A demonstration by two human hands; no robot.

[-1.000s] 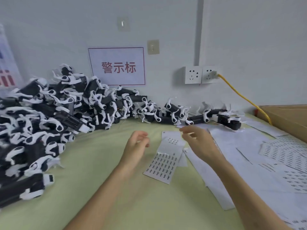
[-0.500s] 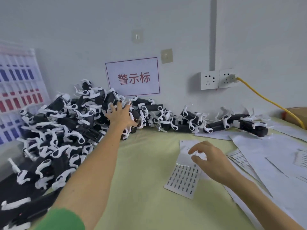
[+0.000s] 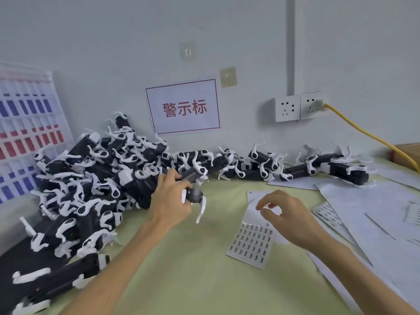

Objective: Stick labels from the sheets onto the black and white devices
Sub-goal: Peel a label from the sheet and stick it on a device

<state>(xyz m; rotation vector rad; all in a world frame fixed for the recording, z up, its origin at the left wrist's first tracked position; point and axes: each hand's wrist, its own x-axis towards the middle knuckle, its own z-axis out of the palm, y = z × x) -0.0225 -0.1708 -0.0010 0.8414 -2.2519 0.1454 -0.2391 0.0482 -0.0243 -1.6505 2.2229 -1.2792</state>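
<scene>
My left hand (image 3: 169, 201) grips a black and white device (image 3: 195, 193) just above the green table, close to the big pile of devices (image 3: 91, 183) on the left. A white arm of the held device hangs down to its right. My right hand (image 3: 287, 214) hovers over the top of a label sheet (image 3: 252, 242), thumb and forefinger pinched together; whether a label sits between them I cannot tell. The sheet lies flat with rows of small printed labels on its lower half.
More devices (image 3: 272, 167) line the wall to the right. Loose white sheets (image 3: 375, 212) cover the table's right side. A yellow cable (image 3: 368, 135) runs from the wall socket (image 3: 300, 108) toward a cardboard box (image 3: 409, 151). A red-lettered sign (image 3: 184, 106) hangs on the wall.
My left hand reached into the pile, took a device and drew it back toward the sheet. My right hand stayed over the label sheet with fingers pinching.
</scene>
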